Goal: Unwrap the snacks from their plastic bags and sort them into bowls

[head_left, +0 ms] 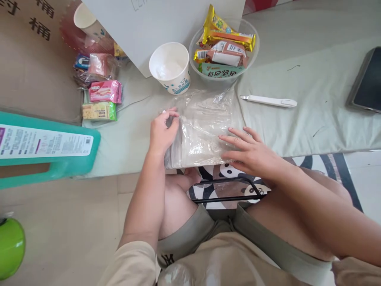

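Observation:
A clear plastic bag (205,127) lies spread and wrinkled on the cloth-covered surface in front of me. My left hand (164,131) is at its left edge, thumb and fingers curled together on the film. Spread fingers of my right hand (250,153) rest on the bag's lower right part. Just beyond the bag stands a white paper cup (175,77) with a blue print. Beside the cup, a clear round bowl (253,43) holds several wrapped snacks (228,53). To the right of the bag lies a white utility knife (269,101).
Pink and green snack packs (104,92) lie at the left, near a cardboard box (35,67) and a teal container (86,161). A white board (166,24) stands behind the cup. At the far right lies a dark phone (367,81). The pale cloth (306,127) ends above my knees.

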Available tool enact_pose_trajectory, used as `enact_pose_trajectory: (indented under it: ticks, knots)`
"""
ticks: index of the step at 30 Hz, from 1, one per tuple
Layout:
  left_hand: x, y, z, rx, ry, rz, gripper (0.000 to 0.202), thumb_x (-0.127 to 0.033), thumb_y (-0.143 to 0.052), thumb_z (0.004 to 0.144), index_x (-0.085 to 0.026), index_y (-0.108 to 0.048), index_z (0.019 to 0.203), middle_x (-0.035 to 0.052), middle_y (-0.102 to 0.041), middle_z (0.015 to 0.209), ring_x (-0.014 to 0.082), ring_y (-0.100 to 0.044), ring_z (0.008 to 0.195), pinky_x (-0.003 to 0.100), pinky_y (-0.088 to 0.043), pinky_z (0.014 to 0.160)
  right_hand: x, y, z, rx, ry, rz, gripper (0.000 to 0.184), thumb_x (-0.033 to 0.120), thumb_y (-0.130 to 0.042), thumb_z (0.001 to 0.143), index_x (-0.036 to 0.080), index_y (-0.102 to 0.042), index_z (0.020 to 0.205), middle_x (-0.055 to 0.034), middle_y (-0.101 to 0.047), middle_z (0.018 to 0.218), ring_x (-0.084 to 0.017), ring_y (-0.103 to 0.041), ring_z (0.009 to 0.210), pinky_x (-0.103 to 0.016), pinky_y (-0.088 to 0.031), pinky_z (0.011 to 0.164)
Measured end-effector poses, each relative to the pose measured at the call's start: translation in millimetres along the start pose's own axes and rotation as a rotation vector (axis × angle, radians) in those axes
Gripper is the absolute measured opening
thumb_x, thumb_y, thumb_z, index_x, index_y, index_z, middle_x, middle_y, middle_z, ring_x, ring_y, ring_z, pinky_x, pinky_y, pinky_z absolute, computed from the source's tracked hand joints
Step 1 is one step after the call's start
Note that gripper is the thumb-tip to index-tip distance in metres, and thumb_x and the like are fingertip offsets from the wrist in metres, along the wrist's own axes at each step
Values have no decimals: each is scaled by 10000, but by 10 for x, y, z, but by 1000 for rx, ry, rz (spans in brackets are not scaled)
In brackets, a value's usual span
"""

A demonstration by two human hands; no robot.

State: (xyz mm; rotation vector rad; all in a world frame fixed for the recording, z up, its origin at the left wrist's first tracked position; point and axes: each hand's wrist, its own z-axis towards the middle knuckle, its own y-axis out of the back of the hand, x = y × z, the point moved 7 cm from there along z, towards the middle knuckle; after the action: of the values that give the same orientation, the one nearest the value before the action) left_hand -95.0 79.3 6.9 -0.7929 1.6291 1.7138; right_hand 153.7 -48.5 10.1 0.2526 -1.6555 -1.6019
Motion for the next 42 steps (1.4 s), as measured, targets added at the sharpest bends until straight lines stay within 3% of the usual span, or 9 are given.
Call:
enact_pose_trajectory:
  ticks: [7,12,16,19,22,26,29,35,42]
  knots:
    - [175,231,6,-113,98,-385,93,-272,-638,832,-236,-697,894,45,-804,1043,215,-760,1075,371,-585,1028,-44,281,26,-152,-12,355,154,246,-603,951,276,-686,825,-41,-810,1199,-323,-619,1413,-597,-412,1221]
    - [467,255,30,30,325,-626,306,-492,-678,840,-278,-668,1058,90,-743,1307,251,-747,1170,328,-633,861,-135,521,-82,-420,-149,795,231,417,-603,1003,306,-558,805,34,-772,724,-250,-814,838,-565,-579,1074]
    - [-3,441,-212,1,41,-512,515,-719,-686,797,-275,-703,1056,105,-733,1275,289,-715,1211,404,-619,963,-306,535,-185,-661,-385,879,243,483,-669,989,317,-585,833,38,-740,678,-193,-721,592,-383,-614,631]
    - [-659,267,-691,410,-356,-234,757,-856,-764,629,-314,-752,1157,109,-707,1359,374,-578,1422,535,-449,1224,-417,498,-198,-729,-501,842,256,481,-707,967,296,-589,835,34,-702,662,-167,-684,575,-322,-550,538]
    - [-788,-16,-1033,686,-446,181,744,-572,-941,611,-356,-728,1290,86,-603,1557,417,-353,1602,601,-274,1322,-524,493,-195,-802,-571,801,307,539,-704,955,287,-576,836,44,-651,643,-143,-651,545,-295,-537,516]
    - [-662,-135,-830,433,-506,249,403,-203,-655,914,-294,-723,1300,81,-664,1505,288,-543,1495,506,-426,1259,-589,499,-165,-845,-550,847,385,617,-711,927,278,-543,852,70,-620,624,-122,-627,479,-273,-529,475]
    - [-526,-44,-592,181,-472,62,208,-202,-603,920,-239,-788,1008,62,-829,1107,206,-785,1024,361,-631,942,-600,529,-170,-852,-517,828,364,592,-692,956,274,-542,866,67,-625,615,-119,-617,468,-269,-522,467]
    - [-254,107,-364,-37,-252,-554,131,-337,-736,858,-233,-756,781,-21,-711,627,122,-662,563,257,-558,579,-624,572,-193,-859,-485,729,332,576,-653,992,282,-537,892,75,-568,547,-105,-526,412,-257,-411,404]
    - [-303,29,-213,-33,-424,-470,394,-594,-693,927,-250,-676,736,16,-810,886,210,-774,999,414,-594,1008,-682,528,-143,-814,-545,740,376,628,-651,968,281,-531,887,90,-505,512,-82,-407,365,-249,-287,357]
